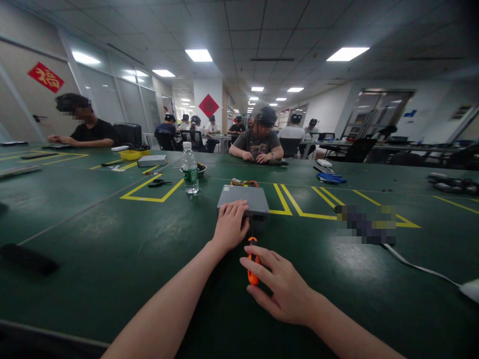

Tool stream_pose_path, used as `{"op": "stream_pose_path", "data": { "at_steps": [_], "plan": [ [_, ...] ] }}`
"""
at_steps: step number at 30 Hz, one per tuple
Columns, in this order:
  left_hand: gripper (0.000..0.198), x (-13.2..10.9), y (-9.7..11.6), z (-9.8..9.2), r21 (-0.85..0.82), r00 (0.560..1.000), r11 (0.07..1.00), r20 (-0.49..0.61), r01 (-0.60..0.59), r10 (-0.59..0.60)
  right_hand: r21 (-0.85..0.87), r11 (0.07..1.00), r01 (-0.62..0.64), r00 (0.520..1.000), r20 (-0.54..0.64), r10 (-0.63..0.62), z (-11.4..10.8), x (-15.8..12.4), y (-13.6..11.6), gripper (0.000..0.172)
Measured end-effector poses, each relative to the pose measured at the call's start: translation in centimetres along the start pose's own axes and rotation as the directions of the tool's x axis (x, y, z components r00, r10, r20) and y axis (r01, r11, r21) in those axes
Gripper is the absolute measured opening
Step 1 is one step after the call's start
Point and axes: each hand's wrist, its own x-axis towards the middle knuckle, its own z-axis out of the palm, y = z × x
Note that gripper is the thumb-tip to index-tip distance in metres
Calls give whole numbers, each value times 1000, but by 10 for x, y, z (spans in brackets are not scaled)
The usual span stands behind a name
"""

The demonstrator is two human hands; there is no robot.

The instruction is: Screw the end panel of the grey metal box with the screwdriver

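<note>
My left hand (231,223) rests on the near left corner of a grey metal power-supply box (247,199), fingers curled over its top edge. My right hand (279,284) grips an orange-handled screwdriver (252,262), whose tip points at the near face of the box. A bundle of coloured wires (243,183) sticks out behind the box. Everything lies on a dark green table (112,249).
A water bottle (190,168) stands left of the box, with scissors (159,183) and a small bowl (200,170) nearby. Yellow tape lines (299,204) mark the table. A white cable (419,267) runs at the right. Blue gloves (331,178) lie far right. Several people sit at tables behind.
</note>
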Motion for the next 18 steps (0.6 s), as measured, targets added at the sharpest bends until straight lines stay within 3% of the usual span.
{"op": "stream_pose_path", "data": {
  "at_steps": [3,6,8,14,18],
  "plan": [
    [26,0,0,-1,-5,1000,1000,2,-2,2,-24,999,28,997,-75,-30,-1,0,2,29],
    [26,0,0,-1,-8,1000,1000,4,0,0,-35,999,4,983,-184,-10,4,-1,2,16],
    [26,0,0,-1,-7,1000,1000,1,6,-6,-33,999,-10,984,-178,4,7,-2,1,8],
    [25,0,1,0,-4,1000,1000,-3,6,-6,-42,999,4,1000,17,-4,1,-1,0,33],
    [27,0,1,0,-3,1000,1000,8,11,-11,-72,997,38,996,-77,-43,3,-3,4,30]
  ]
}}
